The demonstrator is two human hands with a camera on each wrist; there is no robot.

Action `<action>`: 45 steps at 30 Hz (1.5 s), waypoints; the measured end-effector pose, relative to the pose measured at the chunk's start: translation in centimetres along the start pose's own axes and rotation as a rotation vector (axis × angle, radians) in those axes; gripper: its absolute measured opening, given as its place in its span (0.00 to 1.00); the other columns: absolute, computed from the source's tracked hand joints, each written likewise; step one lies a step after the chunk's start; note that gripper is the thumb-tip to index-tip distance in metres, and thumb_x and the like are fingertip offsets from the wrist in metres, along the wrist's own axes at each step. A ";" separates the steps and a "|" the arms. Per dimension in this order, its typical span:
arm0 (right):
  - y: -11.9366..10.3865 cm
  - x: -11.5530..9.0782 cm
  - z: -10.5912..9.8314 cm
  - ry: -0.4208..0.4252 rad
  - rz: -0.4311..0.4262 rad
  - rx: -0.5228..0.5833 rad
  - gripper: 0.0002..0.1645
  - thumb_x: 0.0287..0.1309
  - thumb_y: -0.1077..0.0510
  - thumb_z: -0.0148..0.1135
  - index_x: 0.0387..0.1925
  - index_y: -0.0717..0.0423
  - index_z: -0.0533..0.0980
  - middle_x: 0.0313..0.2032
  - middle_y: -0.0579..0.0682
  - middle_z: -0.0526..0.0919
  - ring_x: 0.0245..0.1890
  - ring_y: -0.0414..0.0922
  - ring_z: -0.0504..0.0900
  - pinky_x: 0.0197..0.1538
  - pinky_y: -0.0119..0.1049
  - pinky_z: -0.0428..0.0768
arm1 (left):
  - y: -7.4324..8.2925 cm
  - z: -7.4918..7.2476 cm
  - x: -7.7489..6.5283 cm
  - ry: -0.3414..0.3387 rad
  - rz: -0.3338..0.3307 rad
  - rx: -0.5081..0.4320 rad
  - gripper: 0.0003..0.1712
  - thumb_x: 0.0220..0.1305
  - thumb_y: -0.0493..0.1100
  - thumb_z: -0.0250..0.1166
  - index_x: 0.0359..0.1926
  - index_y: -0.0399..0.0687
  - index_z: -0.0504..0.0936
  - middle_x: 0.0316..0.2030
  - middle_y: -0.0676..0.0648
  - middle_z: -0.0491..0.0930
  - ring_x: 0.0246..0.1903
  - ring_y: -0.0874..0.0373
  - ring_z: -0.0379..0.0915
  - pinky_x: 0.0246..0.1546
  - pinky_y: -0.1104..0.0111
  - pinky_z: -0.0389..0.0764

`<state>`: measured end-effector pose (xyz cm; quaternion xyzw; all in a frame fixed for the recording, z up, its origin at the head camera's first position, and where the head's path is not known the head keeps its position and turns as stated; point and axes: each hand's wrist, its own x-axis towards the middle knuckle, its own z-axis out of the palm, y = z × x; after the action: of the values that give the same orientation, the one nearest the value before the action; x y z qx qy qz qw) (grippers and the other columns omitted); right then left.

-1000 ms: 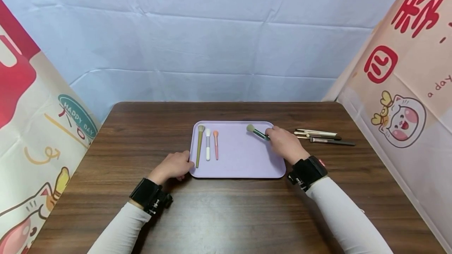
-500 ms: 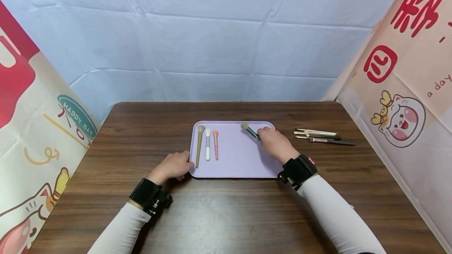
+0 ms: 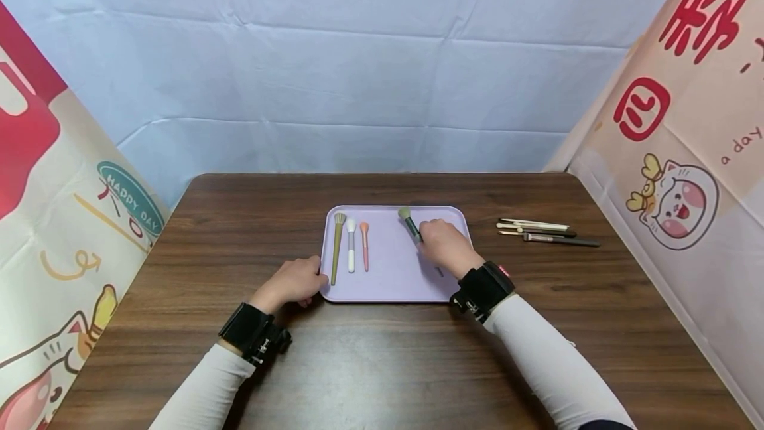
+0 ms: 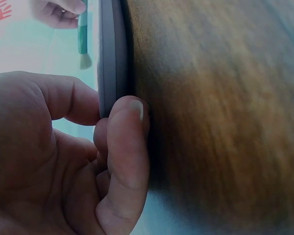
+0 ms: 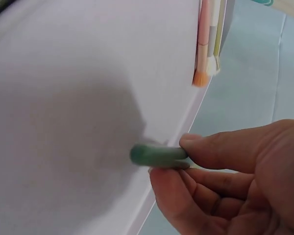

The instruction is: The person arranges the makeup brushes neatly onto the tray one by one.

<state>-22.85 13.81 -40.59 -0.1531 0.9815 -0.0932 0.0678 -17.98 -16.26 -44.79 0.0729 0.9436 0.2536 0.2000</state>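
Observation:
My right hand pinches a green makeup brush between thumb and fingers, over the right half of a lilac tray. Its pale green bristles point to the back and slightly left; the handle's end faces the camera in the right wrist view. At the tray's left edge, my left hand holds the rim between thumb and curled fingers. On the tray's left side lie an olive fan-like brush, a white-and-grey brush and a pink brush with orange bristles, side by side, bristles toward the back.
Right of the tray, several slim makeup brushes lie loosely bunched on the brown wooden table. A pale cloth hangs behind, and printed cloths stand at both sides.
My right hand has carried the green brush leftward over the tray and turned it so its bristles point more toward the back. The left hand stays at the tray's edge.

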 end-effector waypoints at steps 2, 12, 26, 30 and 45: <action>-0.3 0.1 0.1 0.000 0.003 -0.006 0.10 0.62 0.60 0.64 0.26 0.58 0.74 0.27 0.53 0.79 0.27 0.48 0.77 0.32 0.41 0.78 | 0.0 0.0 0.0 0.001 0.003 0.000 0.09 0.70 0.44 0.57 0.42 0.42 0.76 0.20 0.46 0.78 0.16 0.56 0.77 0.20 0.66 0.79; -1.8 0.5 0.3 0.001 0.001 0.001 0.13 0.62 0.58 0.65 0.25 0.58 0.73 0.24 0.52 0.78 0.27 0.48 0.77 0.32 0.42 0.77 | -0.1 0.0 0.0 0.009 0.019 0.012 0.08 0.69 0.44 0.57 0.40 0.43 0.76 0.19 0.47 0.78 0.16 0.57 0.77 0.20 0.66 0.78; -4.1 1.1 1.4 -0.031 0.067 0.068 0.13 0.62 0.59 0.63 0.24 0.58 0.73 0.21 0.51 0.77 0.22 0.45 0.76 0.24 0.35 0.73 | 0.0 -0.1 -0.3 0.000 0.007 -0.006 0.09 0.70 0.44 0.57 0.42 0.43 0.77 0.20 0.47 0.78 0.16 0.56 0.77 0.20 0.66 0.78; -4.6 1.2 1.6 -0.014 0.065 0.078 0.13 0.62 0.59 0.63 0.23 0.58 0.73 0.21 0.51 0.77 0.23 0.46 0.76 0.26 0.36 0.73 | 0.1 -0.2 -0.3 0.002 0.011 -0.005 0.09 0.70 0.44 0.57 0.41 0.42 0.77 0.19 0.47 0.78 0.16 0.56 0.77 0.20 0.66 0.78; -6.5 1.9 2.4 -0.014 0.088 0.107 0.14 0.64 0.59 0.62 0.23 0.58 0.74 0.21 0.51 0.76 0.21 0.45 0.75 0.24 0.35 0.72 | 0.1 -0.2 -0.3 0.002 0.016 -0.007 0.09 0.70 0.44 0.57 0.42 0.42 0.76 0.19 0.46 0.78 0.16 0.56 0.77 0.20 0.66 0.78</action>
<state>-22.37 6.71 -41.76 -0.1067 0.9803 -0.1415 0.0868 -17.80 -16.40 -44.47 0.0795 0.9423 0.2584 0.1973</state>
